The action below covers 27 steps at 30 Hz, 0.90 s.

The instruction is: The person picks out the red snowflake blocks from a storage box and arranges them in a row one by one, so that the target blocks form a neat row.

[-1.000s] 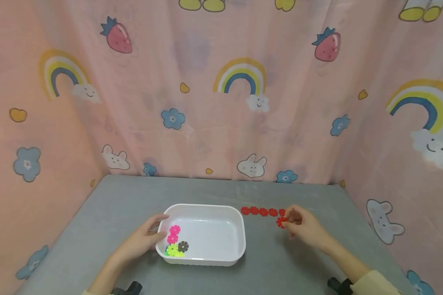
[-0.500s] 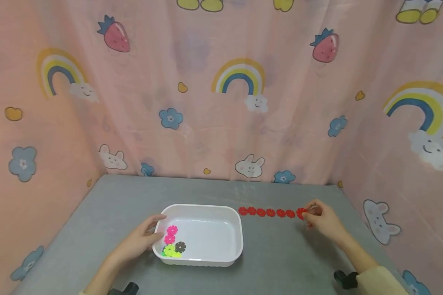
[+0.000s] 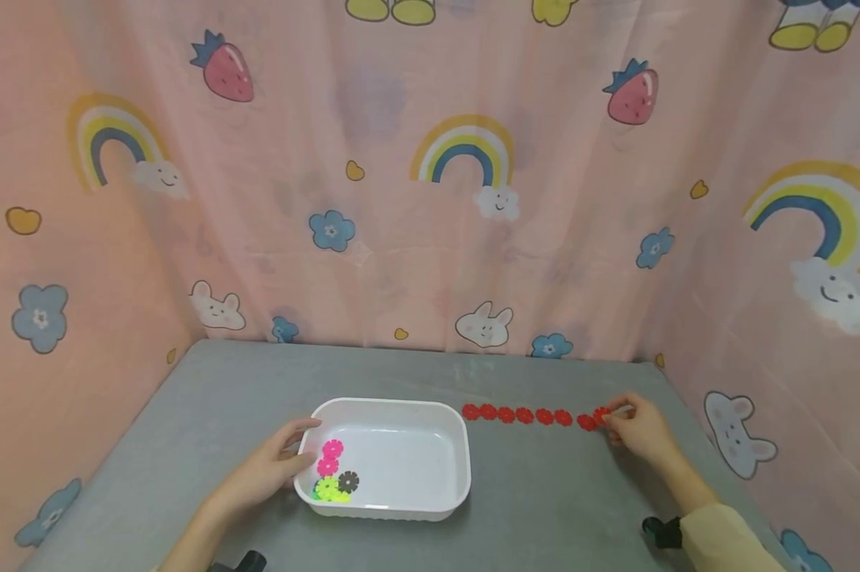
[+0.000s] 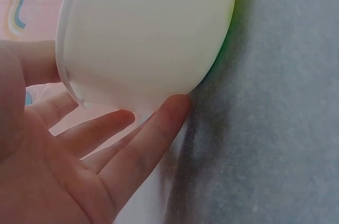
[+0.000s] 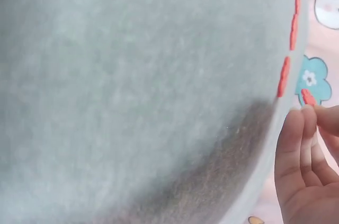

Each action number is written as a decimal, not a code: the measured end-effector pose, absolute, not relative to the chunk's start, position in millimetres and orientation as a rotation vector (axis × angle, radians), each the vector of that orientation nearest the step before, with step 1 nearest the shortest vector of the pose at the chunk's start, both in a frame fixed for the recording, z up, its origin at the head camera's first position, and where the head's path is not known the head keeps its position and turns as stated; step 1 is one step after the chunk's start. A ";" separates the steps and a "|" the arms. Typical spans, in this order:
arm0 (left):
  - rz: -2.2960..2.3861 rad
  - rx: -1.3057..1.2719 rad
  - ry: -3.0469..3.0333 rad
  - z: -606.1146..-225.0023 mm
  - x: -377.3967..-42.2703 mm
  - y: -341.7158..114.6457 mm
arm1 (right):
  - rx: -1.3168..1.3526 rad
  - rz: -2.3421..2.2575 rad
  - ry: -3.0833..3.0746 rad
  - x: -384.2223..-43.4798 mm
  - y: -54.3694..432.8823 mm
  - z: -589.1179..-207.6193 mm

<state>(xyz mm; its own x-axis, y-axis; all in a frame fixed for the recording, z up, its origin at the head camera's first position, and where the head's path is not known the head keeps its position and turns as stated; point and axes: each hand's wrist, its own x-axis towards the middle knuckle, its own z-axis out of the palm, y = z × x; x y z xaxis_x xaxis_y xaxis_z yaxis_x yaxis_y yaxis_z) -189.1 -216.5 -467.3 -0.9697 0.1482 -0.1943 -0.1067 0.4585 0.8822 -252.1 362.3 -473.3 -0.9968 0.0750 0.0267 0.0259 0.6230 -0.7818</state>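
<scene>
My left hand [image 3: 269,461] grips the left end of a white plastic tub [image 3: 444,409], thumb and fingers at its rim and wall. In the left wrist view, fingertips [image 4: 175,107] press on the tub's outer side. Inside the tub's left end lie pink snowflake discs [image 3: 332,450], yellow-green ones [image 3: 327,487] and a dark grey one [image 3: 348,481]. My right hand [image 3: 645,433] pinches a red snowflake disc [image 3: 602,416] at the right end of a row of red discs [image 3: 524,415]. In the right wrist view this pinched disc [image 5: 307,97] stands up from the fingertips.
The grey table [image 3: 544,492] runs back to a pink patterned curtain [image 3: 401,270], which also encloses both sides. The red row stretches rightward from the tub's back right corner. Dark wrist devices [image 3: 662,532] sit at the wrists.
My right hand has moved rightward along the row, where more red discs now lie flat at the right end. The left hand keeps its hold on the tub.
</scene>
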 end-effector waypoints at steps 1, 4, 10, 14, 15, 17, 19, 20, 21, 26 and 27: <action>1.522 0.030 2.464 -467.8 -189.0 -216.5 | -0.090 1.301 -2.797 -252.4 363.2 -474.8; 1.529 0.027 2.456 -468.7 -188.3 -216.7 | -0.110 1.230 -2.828 -253.8 364.8 -478.5; 1.521 0.046 2.459 -469.6 -187.5 -216.1 | -0.151 1.144 -2.882 -258.0 368.7 -484.6; 1.517 0.045 2.460 -470.1 -187.5 -215.8 | -0.161 1.149 -2.877 -258.7 370.7 -485.6; 1.512 0.052 2.460 -469.8 -187.4 -215.7 | -0.161 1.158 -2.873 -258.5 370.9 -485.0; 1.512 0.050 2.458 -469.4 -187.4 -215.7 | -0.161 1.171 -2.872 -257.3 371.1 -483.5; 1.512 0.055 2.455 -469.1 -187.9 -215.8 | -0.154 1.177 -2.873 -255.6 370.5 -481.2; 1.513 0.054 2.453 -468.9 -188.1 -215.9 | -0.144 1.175 -2.873 -254.4 369.7 -479.7; 1.510 0.057 2.456 -468.6 -188.4 -216.0 | -0.134 1.171 -2.874 -253.4 368.7 -478.2; 1.474 0.064 2.478 -468.5 -189.7 -216.6 | -0.078 1.131 -2.876 -245.6 357.2 -466.4; 1.462 0.068 2.486 -468.2 -189.7 -216.4 | -0.069 1.130 -2.876 -243.8 354.0 -463.8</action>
